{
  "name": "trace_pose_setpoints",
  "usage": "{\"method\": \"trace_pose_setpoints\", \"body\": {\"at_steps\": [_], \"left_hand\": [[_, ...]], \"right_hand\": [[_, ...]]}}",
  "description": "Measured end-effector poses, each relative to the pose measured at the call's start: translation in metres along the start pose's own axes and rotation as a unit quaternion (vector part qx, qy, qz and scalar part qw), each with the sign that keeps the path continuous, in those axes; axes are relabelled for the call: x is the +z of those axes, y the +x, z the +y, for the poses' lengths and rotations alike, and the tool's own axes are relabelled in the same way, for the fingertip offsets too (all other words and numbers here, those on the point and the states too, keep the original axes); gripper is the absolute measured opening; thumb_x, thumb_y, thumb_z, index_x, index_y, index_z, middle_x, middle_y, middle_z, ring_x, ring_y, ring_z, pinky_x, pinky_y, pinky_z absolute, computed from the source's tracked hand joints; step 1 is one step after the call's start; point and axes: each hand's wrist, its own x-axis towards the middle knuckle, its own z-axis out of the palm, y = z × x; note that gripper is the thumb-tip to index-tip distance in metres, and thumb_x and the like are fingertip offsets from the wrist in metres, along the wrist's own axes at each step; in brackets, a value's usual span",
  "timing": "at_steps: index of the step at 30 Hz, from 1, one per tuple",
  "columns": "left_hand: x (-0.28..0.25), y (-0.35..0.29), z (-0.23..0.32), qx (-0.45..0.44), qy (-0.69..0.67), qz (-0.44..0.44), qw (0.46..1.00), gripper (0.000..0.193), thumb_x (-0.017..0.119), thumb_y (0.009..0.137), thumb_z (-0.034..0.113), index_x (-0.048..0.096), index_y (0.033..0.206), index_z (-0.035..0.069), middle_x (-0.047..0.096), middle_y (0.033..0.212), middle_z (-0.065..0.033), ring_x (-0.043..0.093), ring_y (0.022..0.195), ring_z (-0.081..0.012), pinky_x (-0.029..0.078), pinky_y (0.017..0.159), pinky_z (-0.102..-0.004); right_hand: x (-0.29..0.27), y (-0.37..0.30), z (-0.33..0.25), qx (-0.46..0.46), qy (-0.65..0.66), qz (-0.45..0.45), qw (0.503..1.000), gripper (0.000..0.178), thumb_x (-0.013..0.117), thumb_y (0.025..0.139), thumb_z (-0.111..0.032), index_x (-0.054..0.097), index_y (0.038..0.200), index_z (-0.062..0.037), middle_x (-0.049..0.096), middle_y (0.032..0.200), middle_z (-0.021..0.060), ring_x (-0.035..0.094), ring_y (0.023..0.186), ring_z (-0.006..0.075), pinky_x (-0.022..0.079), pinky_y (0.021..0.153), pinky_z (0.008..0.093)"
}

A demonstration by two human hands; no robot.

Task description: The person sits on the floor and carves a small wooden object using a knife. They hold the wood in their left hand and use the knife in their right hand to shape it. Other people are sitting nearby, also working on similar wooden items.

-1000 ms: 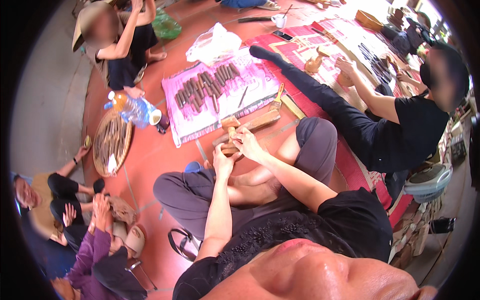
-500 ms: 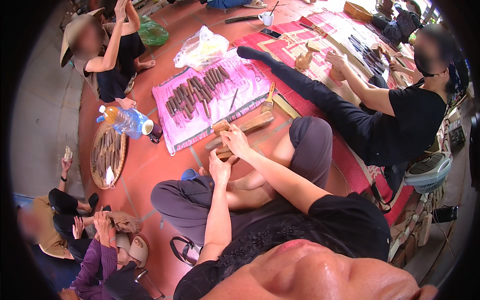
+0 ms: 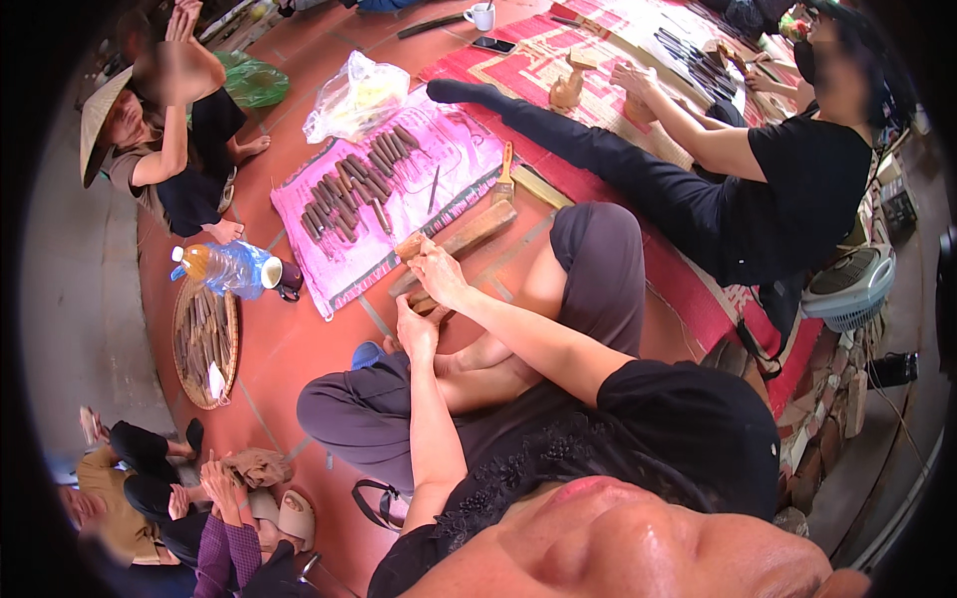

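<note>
My right hand [image 3: 440, 275] is closed around a short, rounded wooden block [image 3: 410, 246], whose end sticks out past the fingers. Just below it, my left hand [image 3: 417, 327] grips a brown wooden piece [image 3: 423, 301], mostly covered by the fingers; its full shape cannot be made out. Both hands are above the tiled floor, in front of my crossed legs. Right beyond them lies a long wooden block [image 3: 480, 229]. Past that, a pink sheet [image 3: 339, 282] bears several dark wooden-handled tools [image 3: 347, 192] in rows and one thin dark tool [image 3: 434, 189].
A flat brush [image 3: 505, 177] and a wood strip [image 3: 543, 187] lie right of the sheet. At left are a bottle [image 3: 199, 265], a mug [image 3: 287, 281] and a round basket [image 3: 231, 371] of sticks. People sit around; one stretches a leg over the red mat [image 3: 688, 299].
The view has shifted, so the sheet, tools and my hands appear further left; the basket sits a little lower. Both hands keep hold of their wooden pieces, close together.
</note>
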Motion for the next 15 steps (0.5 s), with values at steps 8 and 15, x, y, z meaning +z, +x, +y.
{"method": "trace_pose_setpoints", "body": {"at_steps": [8, 15], "left_hand": [[0.006, 0.000, -0.011, 0.027, 0.027, -0.011, 0.999, 0.070, 0.091, 0.073, 0.030, 0.057, 0.130, 0.007, 0.075, 0.110, -0.0198, 0.072, 0.105, -0.0365, 0.054, 0.091, -0.0452], [0.000, 0.000, -0.024, 0.063, 0.000, -0.005, 0.998, 0.072, 0.093, 0.073, 0.032, 0.057, 0.130, 0.006, 0.076, 0.108, -0.0195, 0.072, 0.106, -0.0370, 0.054, 0.089, -0.0466]], "right_hand": [[-0.024, -0.015, -0.009, -0.031, 0.011, -0.052, 0.998, 0.019, 0.061, 0.097, -0.018, 0.074, 0.093, -0.0052, 0.065, 0.110, 0.0161, 0.069, 0.094, 0.0383, 0.056, 0.076, 0.0499], [-0.034, -0.032, -0.016, -0.042, 0.071, -0.092, 0.992, 0.015, 0.061, 0.097, -0.016, 0.070, 0.101, -0.0044, 0.065, 0.100, 0.0186, 0.067, 0.091, 0.0427, 0.053, 0.073, 0.0529]]}}
